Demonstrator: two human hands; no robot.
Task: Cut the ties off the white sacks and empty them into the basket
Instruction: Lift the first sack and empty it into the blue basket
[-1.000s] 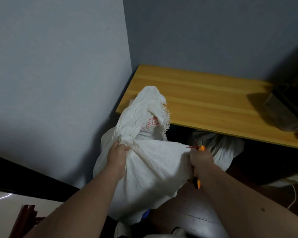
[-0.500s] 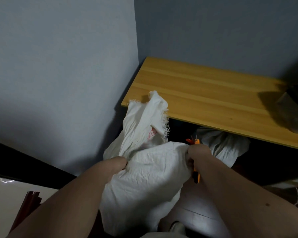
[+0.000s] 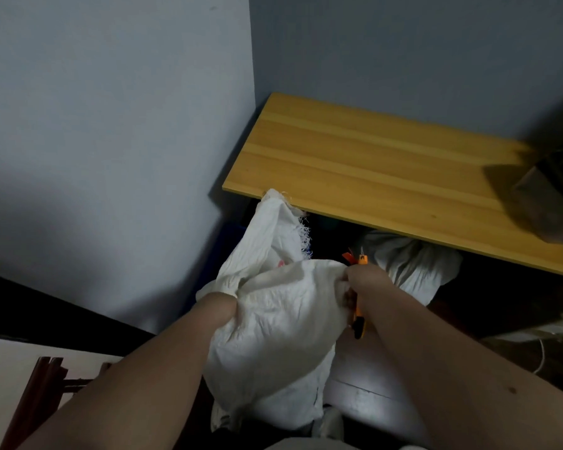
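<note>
Two bare forearms entering from the lower edge, no sleeves visible anywhere along them, no watch, band or bracelet at either wrist. Left hand (image 3: pixel 220 308) bare, ungloved, no ring to be made out. Right hand (image 3: pixel 363 280) likewise bare and ungloved. One small dark mole on the right forearm, toward the lower right corner. At the very bottom edge, a strip of pale grey fabric, probably clothing, too little showing to tell which garment.

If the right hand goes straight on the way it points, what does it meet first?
Probably the second white sack under the wooden table, just beyond the right hand and its orange cutter; depth is unclear.
</note>
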